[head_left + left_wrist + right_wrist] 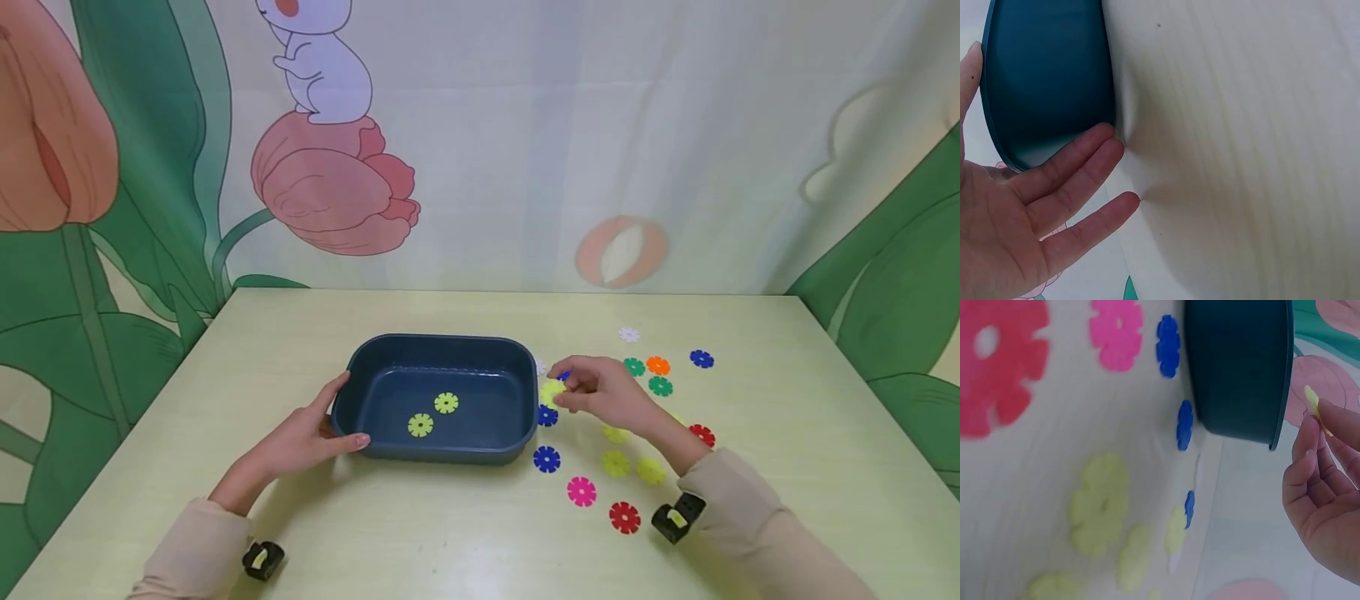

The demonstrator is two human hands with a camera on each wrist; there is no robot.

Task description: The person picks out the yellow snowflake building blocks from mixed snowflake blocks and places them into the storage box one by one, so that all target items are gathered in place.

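Observation:
A dark blue rectangular tub (pixel 435 456) stands on the table, with two yellow-green notched plastic discs (pixel 446 403) lying inside. At its left end my left hand (pixel 303 437) spans the corner, thumb on the near rim and index finger at the far-left rim. In the left wrist view the other fingers (pixel 1079 181) stretch out fairly straight beside the tub wall. My right hand (pixel 603 392) is just off the tub's right end and pinches a yellow notched disc (pixel 1312 400) between thumb and fingertips. Blue discs (pixel 547 415) lie below that hand.
Loose notched discs spread over the table right of the tub: a blue disc (pixel 547 459), a pink disc (pixel 581 492), a red disc (pixel 625 517), several yellow discs (pixel 617 463), green discs (pixel 661 386), an orange disc (pixel 657 366). A printed curtain (pixel 480 167) hangs behind the table.

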